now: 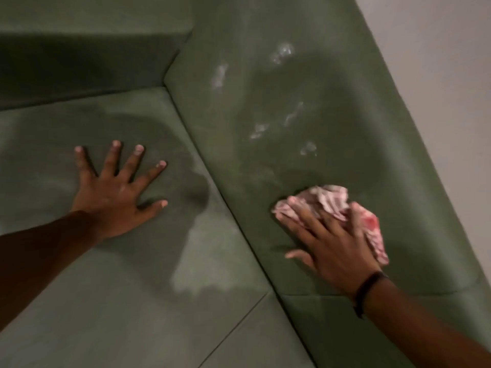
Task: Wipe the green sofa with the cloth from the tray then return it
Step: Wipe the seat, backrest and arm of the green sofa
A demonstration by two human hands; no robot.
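Observation:
The green sofa (239,107) fills the view, with its seat cushion at the left and its backrest running diagonally through the middle. A crumpled pink and white cloth (334,200) lies against the backrest. My right hand (326,243) presses flat on the cloth, fingers spread over it. On the seat cushion, my left hand (117,192) rests palm down with its fingers apart and holds nothing. Several whitish smears (281,53) mark the backrest above the cloth. No tray is in view.
A pale wall (438,75) rises behind the sofa's top edge at the right. The sofa's armrest (87,49) stands at the upper left. A seam between two seat cushions (239,322) runs along the bottom.

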